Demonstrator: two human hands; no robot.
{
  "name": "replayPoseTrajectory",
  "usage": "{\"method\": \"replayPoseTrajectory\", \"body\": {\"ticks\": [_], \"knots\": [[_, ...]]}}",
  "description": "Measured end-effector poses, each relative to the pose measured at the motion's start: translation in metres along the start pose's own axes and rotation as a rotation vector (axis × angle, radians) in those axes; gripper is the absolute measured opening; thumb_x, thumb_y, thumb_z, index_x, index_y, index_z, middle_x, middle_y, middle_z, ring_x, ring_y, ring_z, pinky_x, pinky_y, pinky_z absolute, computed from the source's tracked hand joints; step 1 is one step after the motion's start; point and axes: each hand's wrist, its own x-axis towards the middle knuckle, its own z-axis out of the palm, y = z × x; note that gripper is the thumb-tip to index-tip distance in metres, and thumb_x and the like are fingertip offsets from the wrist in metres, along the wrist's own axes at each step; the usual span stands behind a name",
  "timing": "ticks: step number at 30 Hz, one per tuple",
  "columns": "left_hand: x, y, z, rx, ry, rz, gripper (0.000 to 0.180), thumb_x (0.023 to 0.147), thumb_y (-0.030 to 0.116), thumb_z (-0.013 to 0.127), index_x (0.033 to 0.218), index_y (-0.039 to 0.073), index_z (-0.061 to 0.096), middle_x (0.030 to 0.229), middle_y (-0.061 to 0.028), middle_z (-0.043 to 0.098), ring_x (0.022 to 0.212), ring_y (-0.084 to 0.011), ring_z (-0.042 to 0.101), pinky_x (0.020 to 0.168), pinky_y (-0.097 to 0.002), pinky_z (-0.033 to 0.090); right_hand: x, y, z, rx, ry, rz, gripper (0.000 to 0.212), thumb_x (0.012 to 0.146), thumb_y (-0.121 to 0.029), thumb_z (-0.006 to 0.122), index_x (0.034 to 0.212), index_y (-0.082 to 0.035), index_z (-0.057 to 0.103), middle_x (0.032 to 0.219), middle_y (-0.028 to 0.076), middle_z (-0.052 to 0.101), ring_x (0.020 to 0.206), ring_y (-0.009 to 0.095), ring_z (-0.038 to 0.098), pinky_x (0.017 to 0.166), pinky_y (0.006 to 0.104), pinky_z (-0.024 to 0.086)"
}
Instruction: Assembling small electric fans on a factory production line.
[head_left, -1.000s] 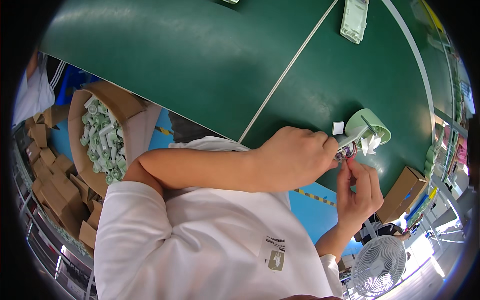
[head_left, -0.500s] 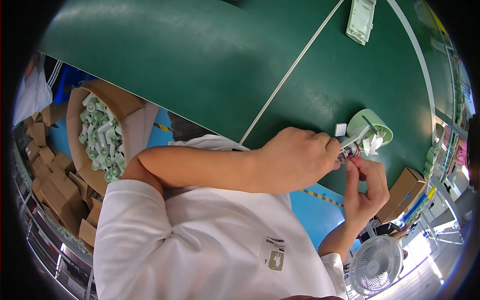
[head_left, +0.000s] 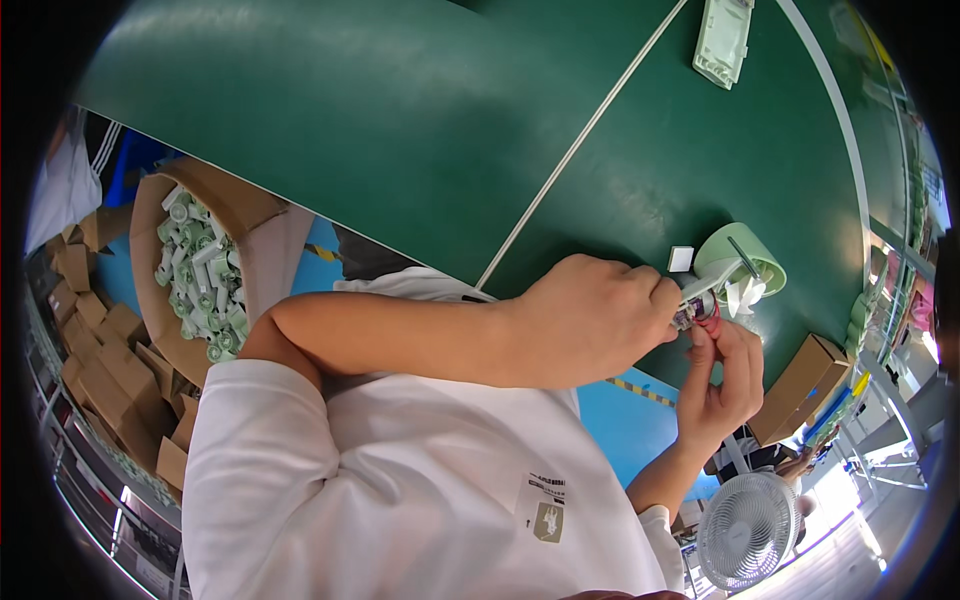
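Note:
Near the table's front edge, my left hand point(head_left: 598, 322) is closed on a pale green handheld fan point(head_left: 738, 250). The fan has a round green housing, white blades and a thin dark rod across its opening. Beside my left fingertips a small circuit board point(head_left: 686, 314) and a motor show, with red wires point(head_left: 711, 322) coming off them. My right hand point(head_left: 722, 385) pinches these red wires close to the board, thumb against fingers. My left hand hides part of the fan body. A small white square piece point(head_left: 681, 259) lies on the table beside the housing.
A pale green casing half point(head_left: 722, 42) lies at the far right of the green table point(head_left: 400, 120). To the left stands a carton point(head_left: 262, 265) full of green and white fan parts. A brown box point(head_left: 800, 390) and a white standing fan point(head_left: 748, 530) are at the right.
My right hand has moved slightly left, and more of the red wires shows above its fingertips. My left hand keeps its hold on the fan, which has barely shifted.

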Motion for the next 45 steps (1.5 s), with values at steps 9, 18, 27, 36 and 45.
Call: {"method": "replayPoseTrajectory", "body": {"ticks": [9, 18, 27, 36, 45], "knots": [[-0.002, 0.001, 0.003, 0.054, 0.016, 0.003, 0.030, 0.083, 0.027, 0.074, 0.081, 0.005, 0.054, 0.065, -0.0038, 0.053, 0.056, -0.0177, 0.060, 0.048, -0.0290, 0.048, 0.008, -0.036, -0.004, -0.283, -0.069, -0.022, 0.007, 0.085, 0.002, 0.070, 0.091, 0.000, 0.066, 0.084, 0.008, 0.066, 0.064, 0.017, 0.063, 0.057, 0.0252, 0.049], [-0.003, 0.003, 0.007, 0.099, 0.004, 0.027, 0.028, 0.084, 0.028, 0.072, 0.082, 0.006, 0.054, 0.066, -0.0029, 0.052, 0.056, -0.0164, 0.059, 0.048, -0.0284, 0.047, -0.007, -0.015, 0.000, 0.602, -0.010, 0.598, 0.005, 0.092, -0.001, 0.067, 0.095, 0.002, 0.064, 0.080, 0.003, 0.065, 0.067, 0.010, 0.065, 0.055, 0.0204, 0.051], [-0.006, -0.001, 0.002, 0.113, 0.002, 0.030, 0.028, 0.083, 0.027, 0.073, 0.083, 0.005, 0.055, 0.068, -0.0026, 0.052, 0.059, -0.0155, 0.059, 0.048, -0.0276, 0.047, -0.010, -0.014, 0.012, 0.294, 0.014, 0.332, 0.008, 0.091, -0.002, 0.069, 0.096, 0.001, 0.064, 0.084, 0.005, 0.067, 0.067, 0.010, 0.064, 0.052, 0.0195, 0.049], [0.010, 0.010, -0.004, 0.073, 0.007, 0.010, 0.027, 0.091, 0.029, 0.065, 0.085, 0.004, 0.058, 0.070, -0.0091, 0.060, 0.062, -0.0253, 0.066, 0.052, -0.0342, 0.053, -0.005, -0.001, 0.006, 0.918, -0.072, 0.782, 0.022, 0.091, -0.009, 0.068, 0.109, 0.003, 0.066, 0.092, 0.009, 0.071, 0.073, 0.011, 0.065, 0.056, 0.0238, 0.052], [0.041, 0.000, -0.021, -0.190, 0.043, -0.373, 0.029, 0.089, 0.020, 0.072, 0.104, -0.001, 0.059, 0.068, -0.0126, 0.065, 0.051, -0.0206, 0.061, 0.049, -0.0332, 0.047, 0.026, 0.018, -0.024, 1.075, 0.116, 0.600, 0.032, 0.095, -0.017, 0.065, 0.121, 0.001, 0.064, 0.103, 0.008, 0.071, 0.089, 0.015, 0.069, 0.067, 0.0261, 0.056]]}}
